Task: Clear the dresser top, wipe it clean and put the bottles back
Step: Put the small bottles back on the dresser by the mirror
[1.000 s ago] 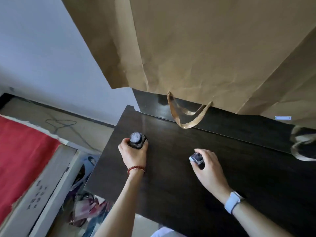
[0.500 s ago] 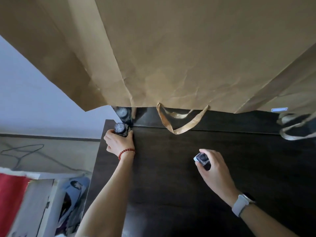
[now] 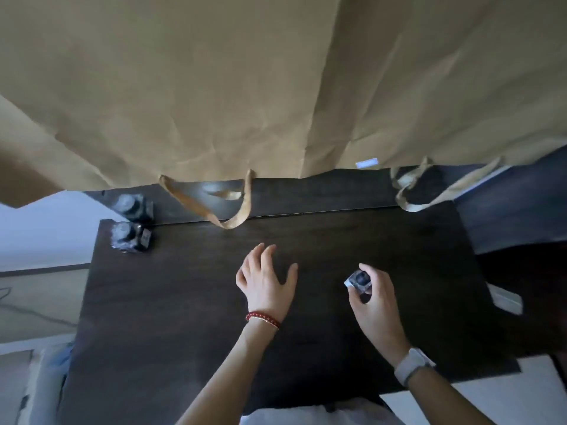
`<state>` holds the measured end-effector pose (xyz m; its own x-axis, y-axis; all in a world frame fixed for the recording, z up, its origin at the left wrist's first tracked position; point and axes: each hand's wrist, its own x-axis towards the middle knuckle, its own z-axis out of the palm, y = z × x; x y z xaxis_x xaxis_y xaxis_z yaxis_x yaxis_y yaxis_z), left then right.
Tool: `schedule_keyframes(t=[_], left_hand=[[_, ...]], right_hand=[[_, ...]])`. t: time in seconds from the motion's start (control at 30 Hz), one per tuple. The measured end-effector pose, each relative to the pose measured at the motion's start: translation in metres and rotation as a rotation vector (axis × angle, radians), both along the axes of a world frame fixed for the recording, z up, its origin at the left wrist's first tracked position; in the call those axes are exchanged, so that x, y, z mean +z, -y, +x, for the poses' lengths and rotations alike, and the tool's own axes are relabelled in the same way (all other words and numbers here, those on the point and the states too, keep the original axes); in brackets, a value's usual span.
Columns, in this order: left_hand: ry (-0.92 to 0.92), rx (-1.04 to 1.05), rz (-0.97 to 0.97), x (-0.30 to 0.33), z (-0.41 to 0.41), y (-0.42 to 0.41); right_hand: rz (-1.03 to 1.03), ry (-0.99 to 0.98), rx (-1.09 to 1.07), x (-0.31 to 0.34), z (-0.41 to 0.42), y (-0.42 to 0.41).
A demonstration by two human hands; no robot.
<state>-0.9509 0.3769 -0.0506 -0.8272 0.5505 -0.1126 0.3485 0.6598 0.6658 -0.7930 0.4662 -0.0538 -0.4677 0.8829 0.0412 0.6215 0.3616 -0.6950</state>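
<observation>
The dark wooden dresser top (image 3: 190, 302) fills the middle of the head view. A small dark bottle with a round cap (image 3: 129, 236) stands alone at its back left corner, mirrored in the glossy back panel behind it. My left hand (image 3: 265, 279) hovers over the middle of the top, fingers spread, holding nothing. My right hand (image 3: 372, 297), with a watch on the wrist, grips a second small dark bottle (image 3: 359, 280) just above the surface to the right of centre.
A large brown paper bag (image 3: 245, 87) hangs over the back of the dresser, its handles (image 3: 227, 207) drooping onto the top. More handles (image 3: 429, 191) hang at the back right. A small pale box (image 3: 504, 299) lies past the right edge. Floor and clutter lie to the left.
My left hand set its bottle down at the back left corner, let go, and drew back to the middle with fingers spread. My right hand still holds its bottle.
</observation>
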Motion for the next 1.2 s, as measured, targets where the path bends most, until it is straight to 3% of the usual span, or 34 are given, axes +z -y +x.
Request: schedule_keyframes(t=[0.13, 0.27, 0.43, 0.6, 0.8, 1.03, 1.2], left_hand=[[-0.095, -0.315, -0.073, -0.004, 0.063, -0.06], [-0.087, -0.454, -0.208, -0.006, 0.112, -0.107], [-0.089, -0.431, -0.313, -0.01, 0.158, -0.15], [-0.087, -0.455, -0.471, -0.016, 0.174, -0.162], [-0.107, -0.509, -0.553, -0.022, 0.172, -0.168], [-0.12, -0.504, -0.555, -0.026, 0.172, -0.168], [-0.121, -0.518, -0.542, -0.027, 0.17, -0.167]], right_hand=[[-0.001, 0.007, -0.119, -0.002, 0.067, -0.039], [-0.024, -0.001, -0.159, -0.006, 0.115, -0.09], [0.053, 0.033, -0.058, -0.017, 0.12, -0.161], [0.131, 0.267, 0.11, -0.023, 0.095, -0.213], [0.217, 0.431, 0.089, -0.019, 0.078, -0.25], [0.32, 0.466, 0.106, -0.03, 0.083, -0.265], [0.309, 0.323, 0.053, -0.009, 0.087, -0.245]])
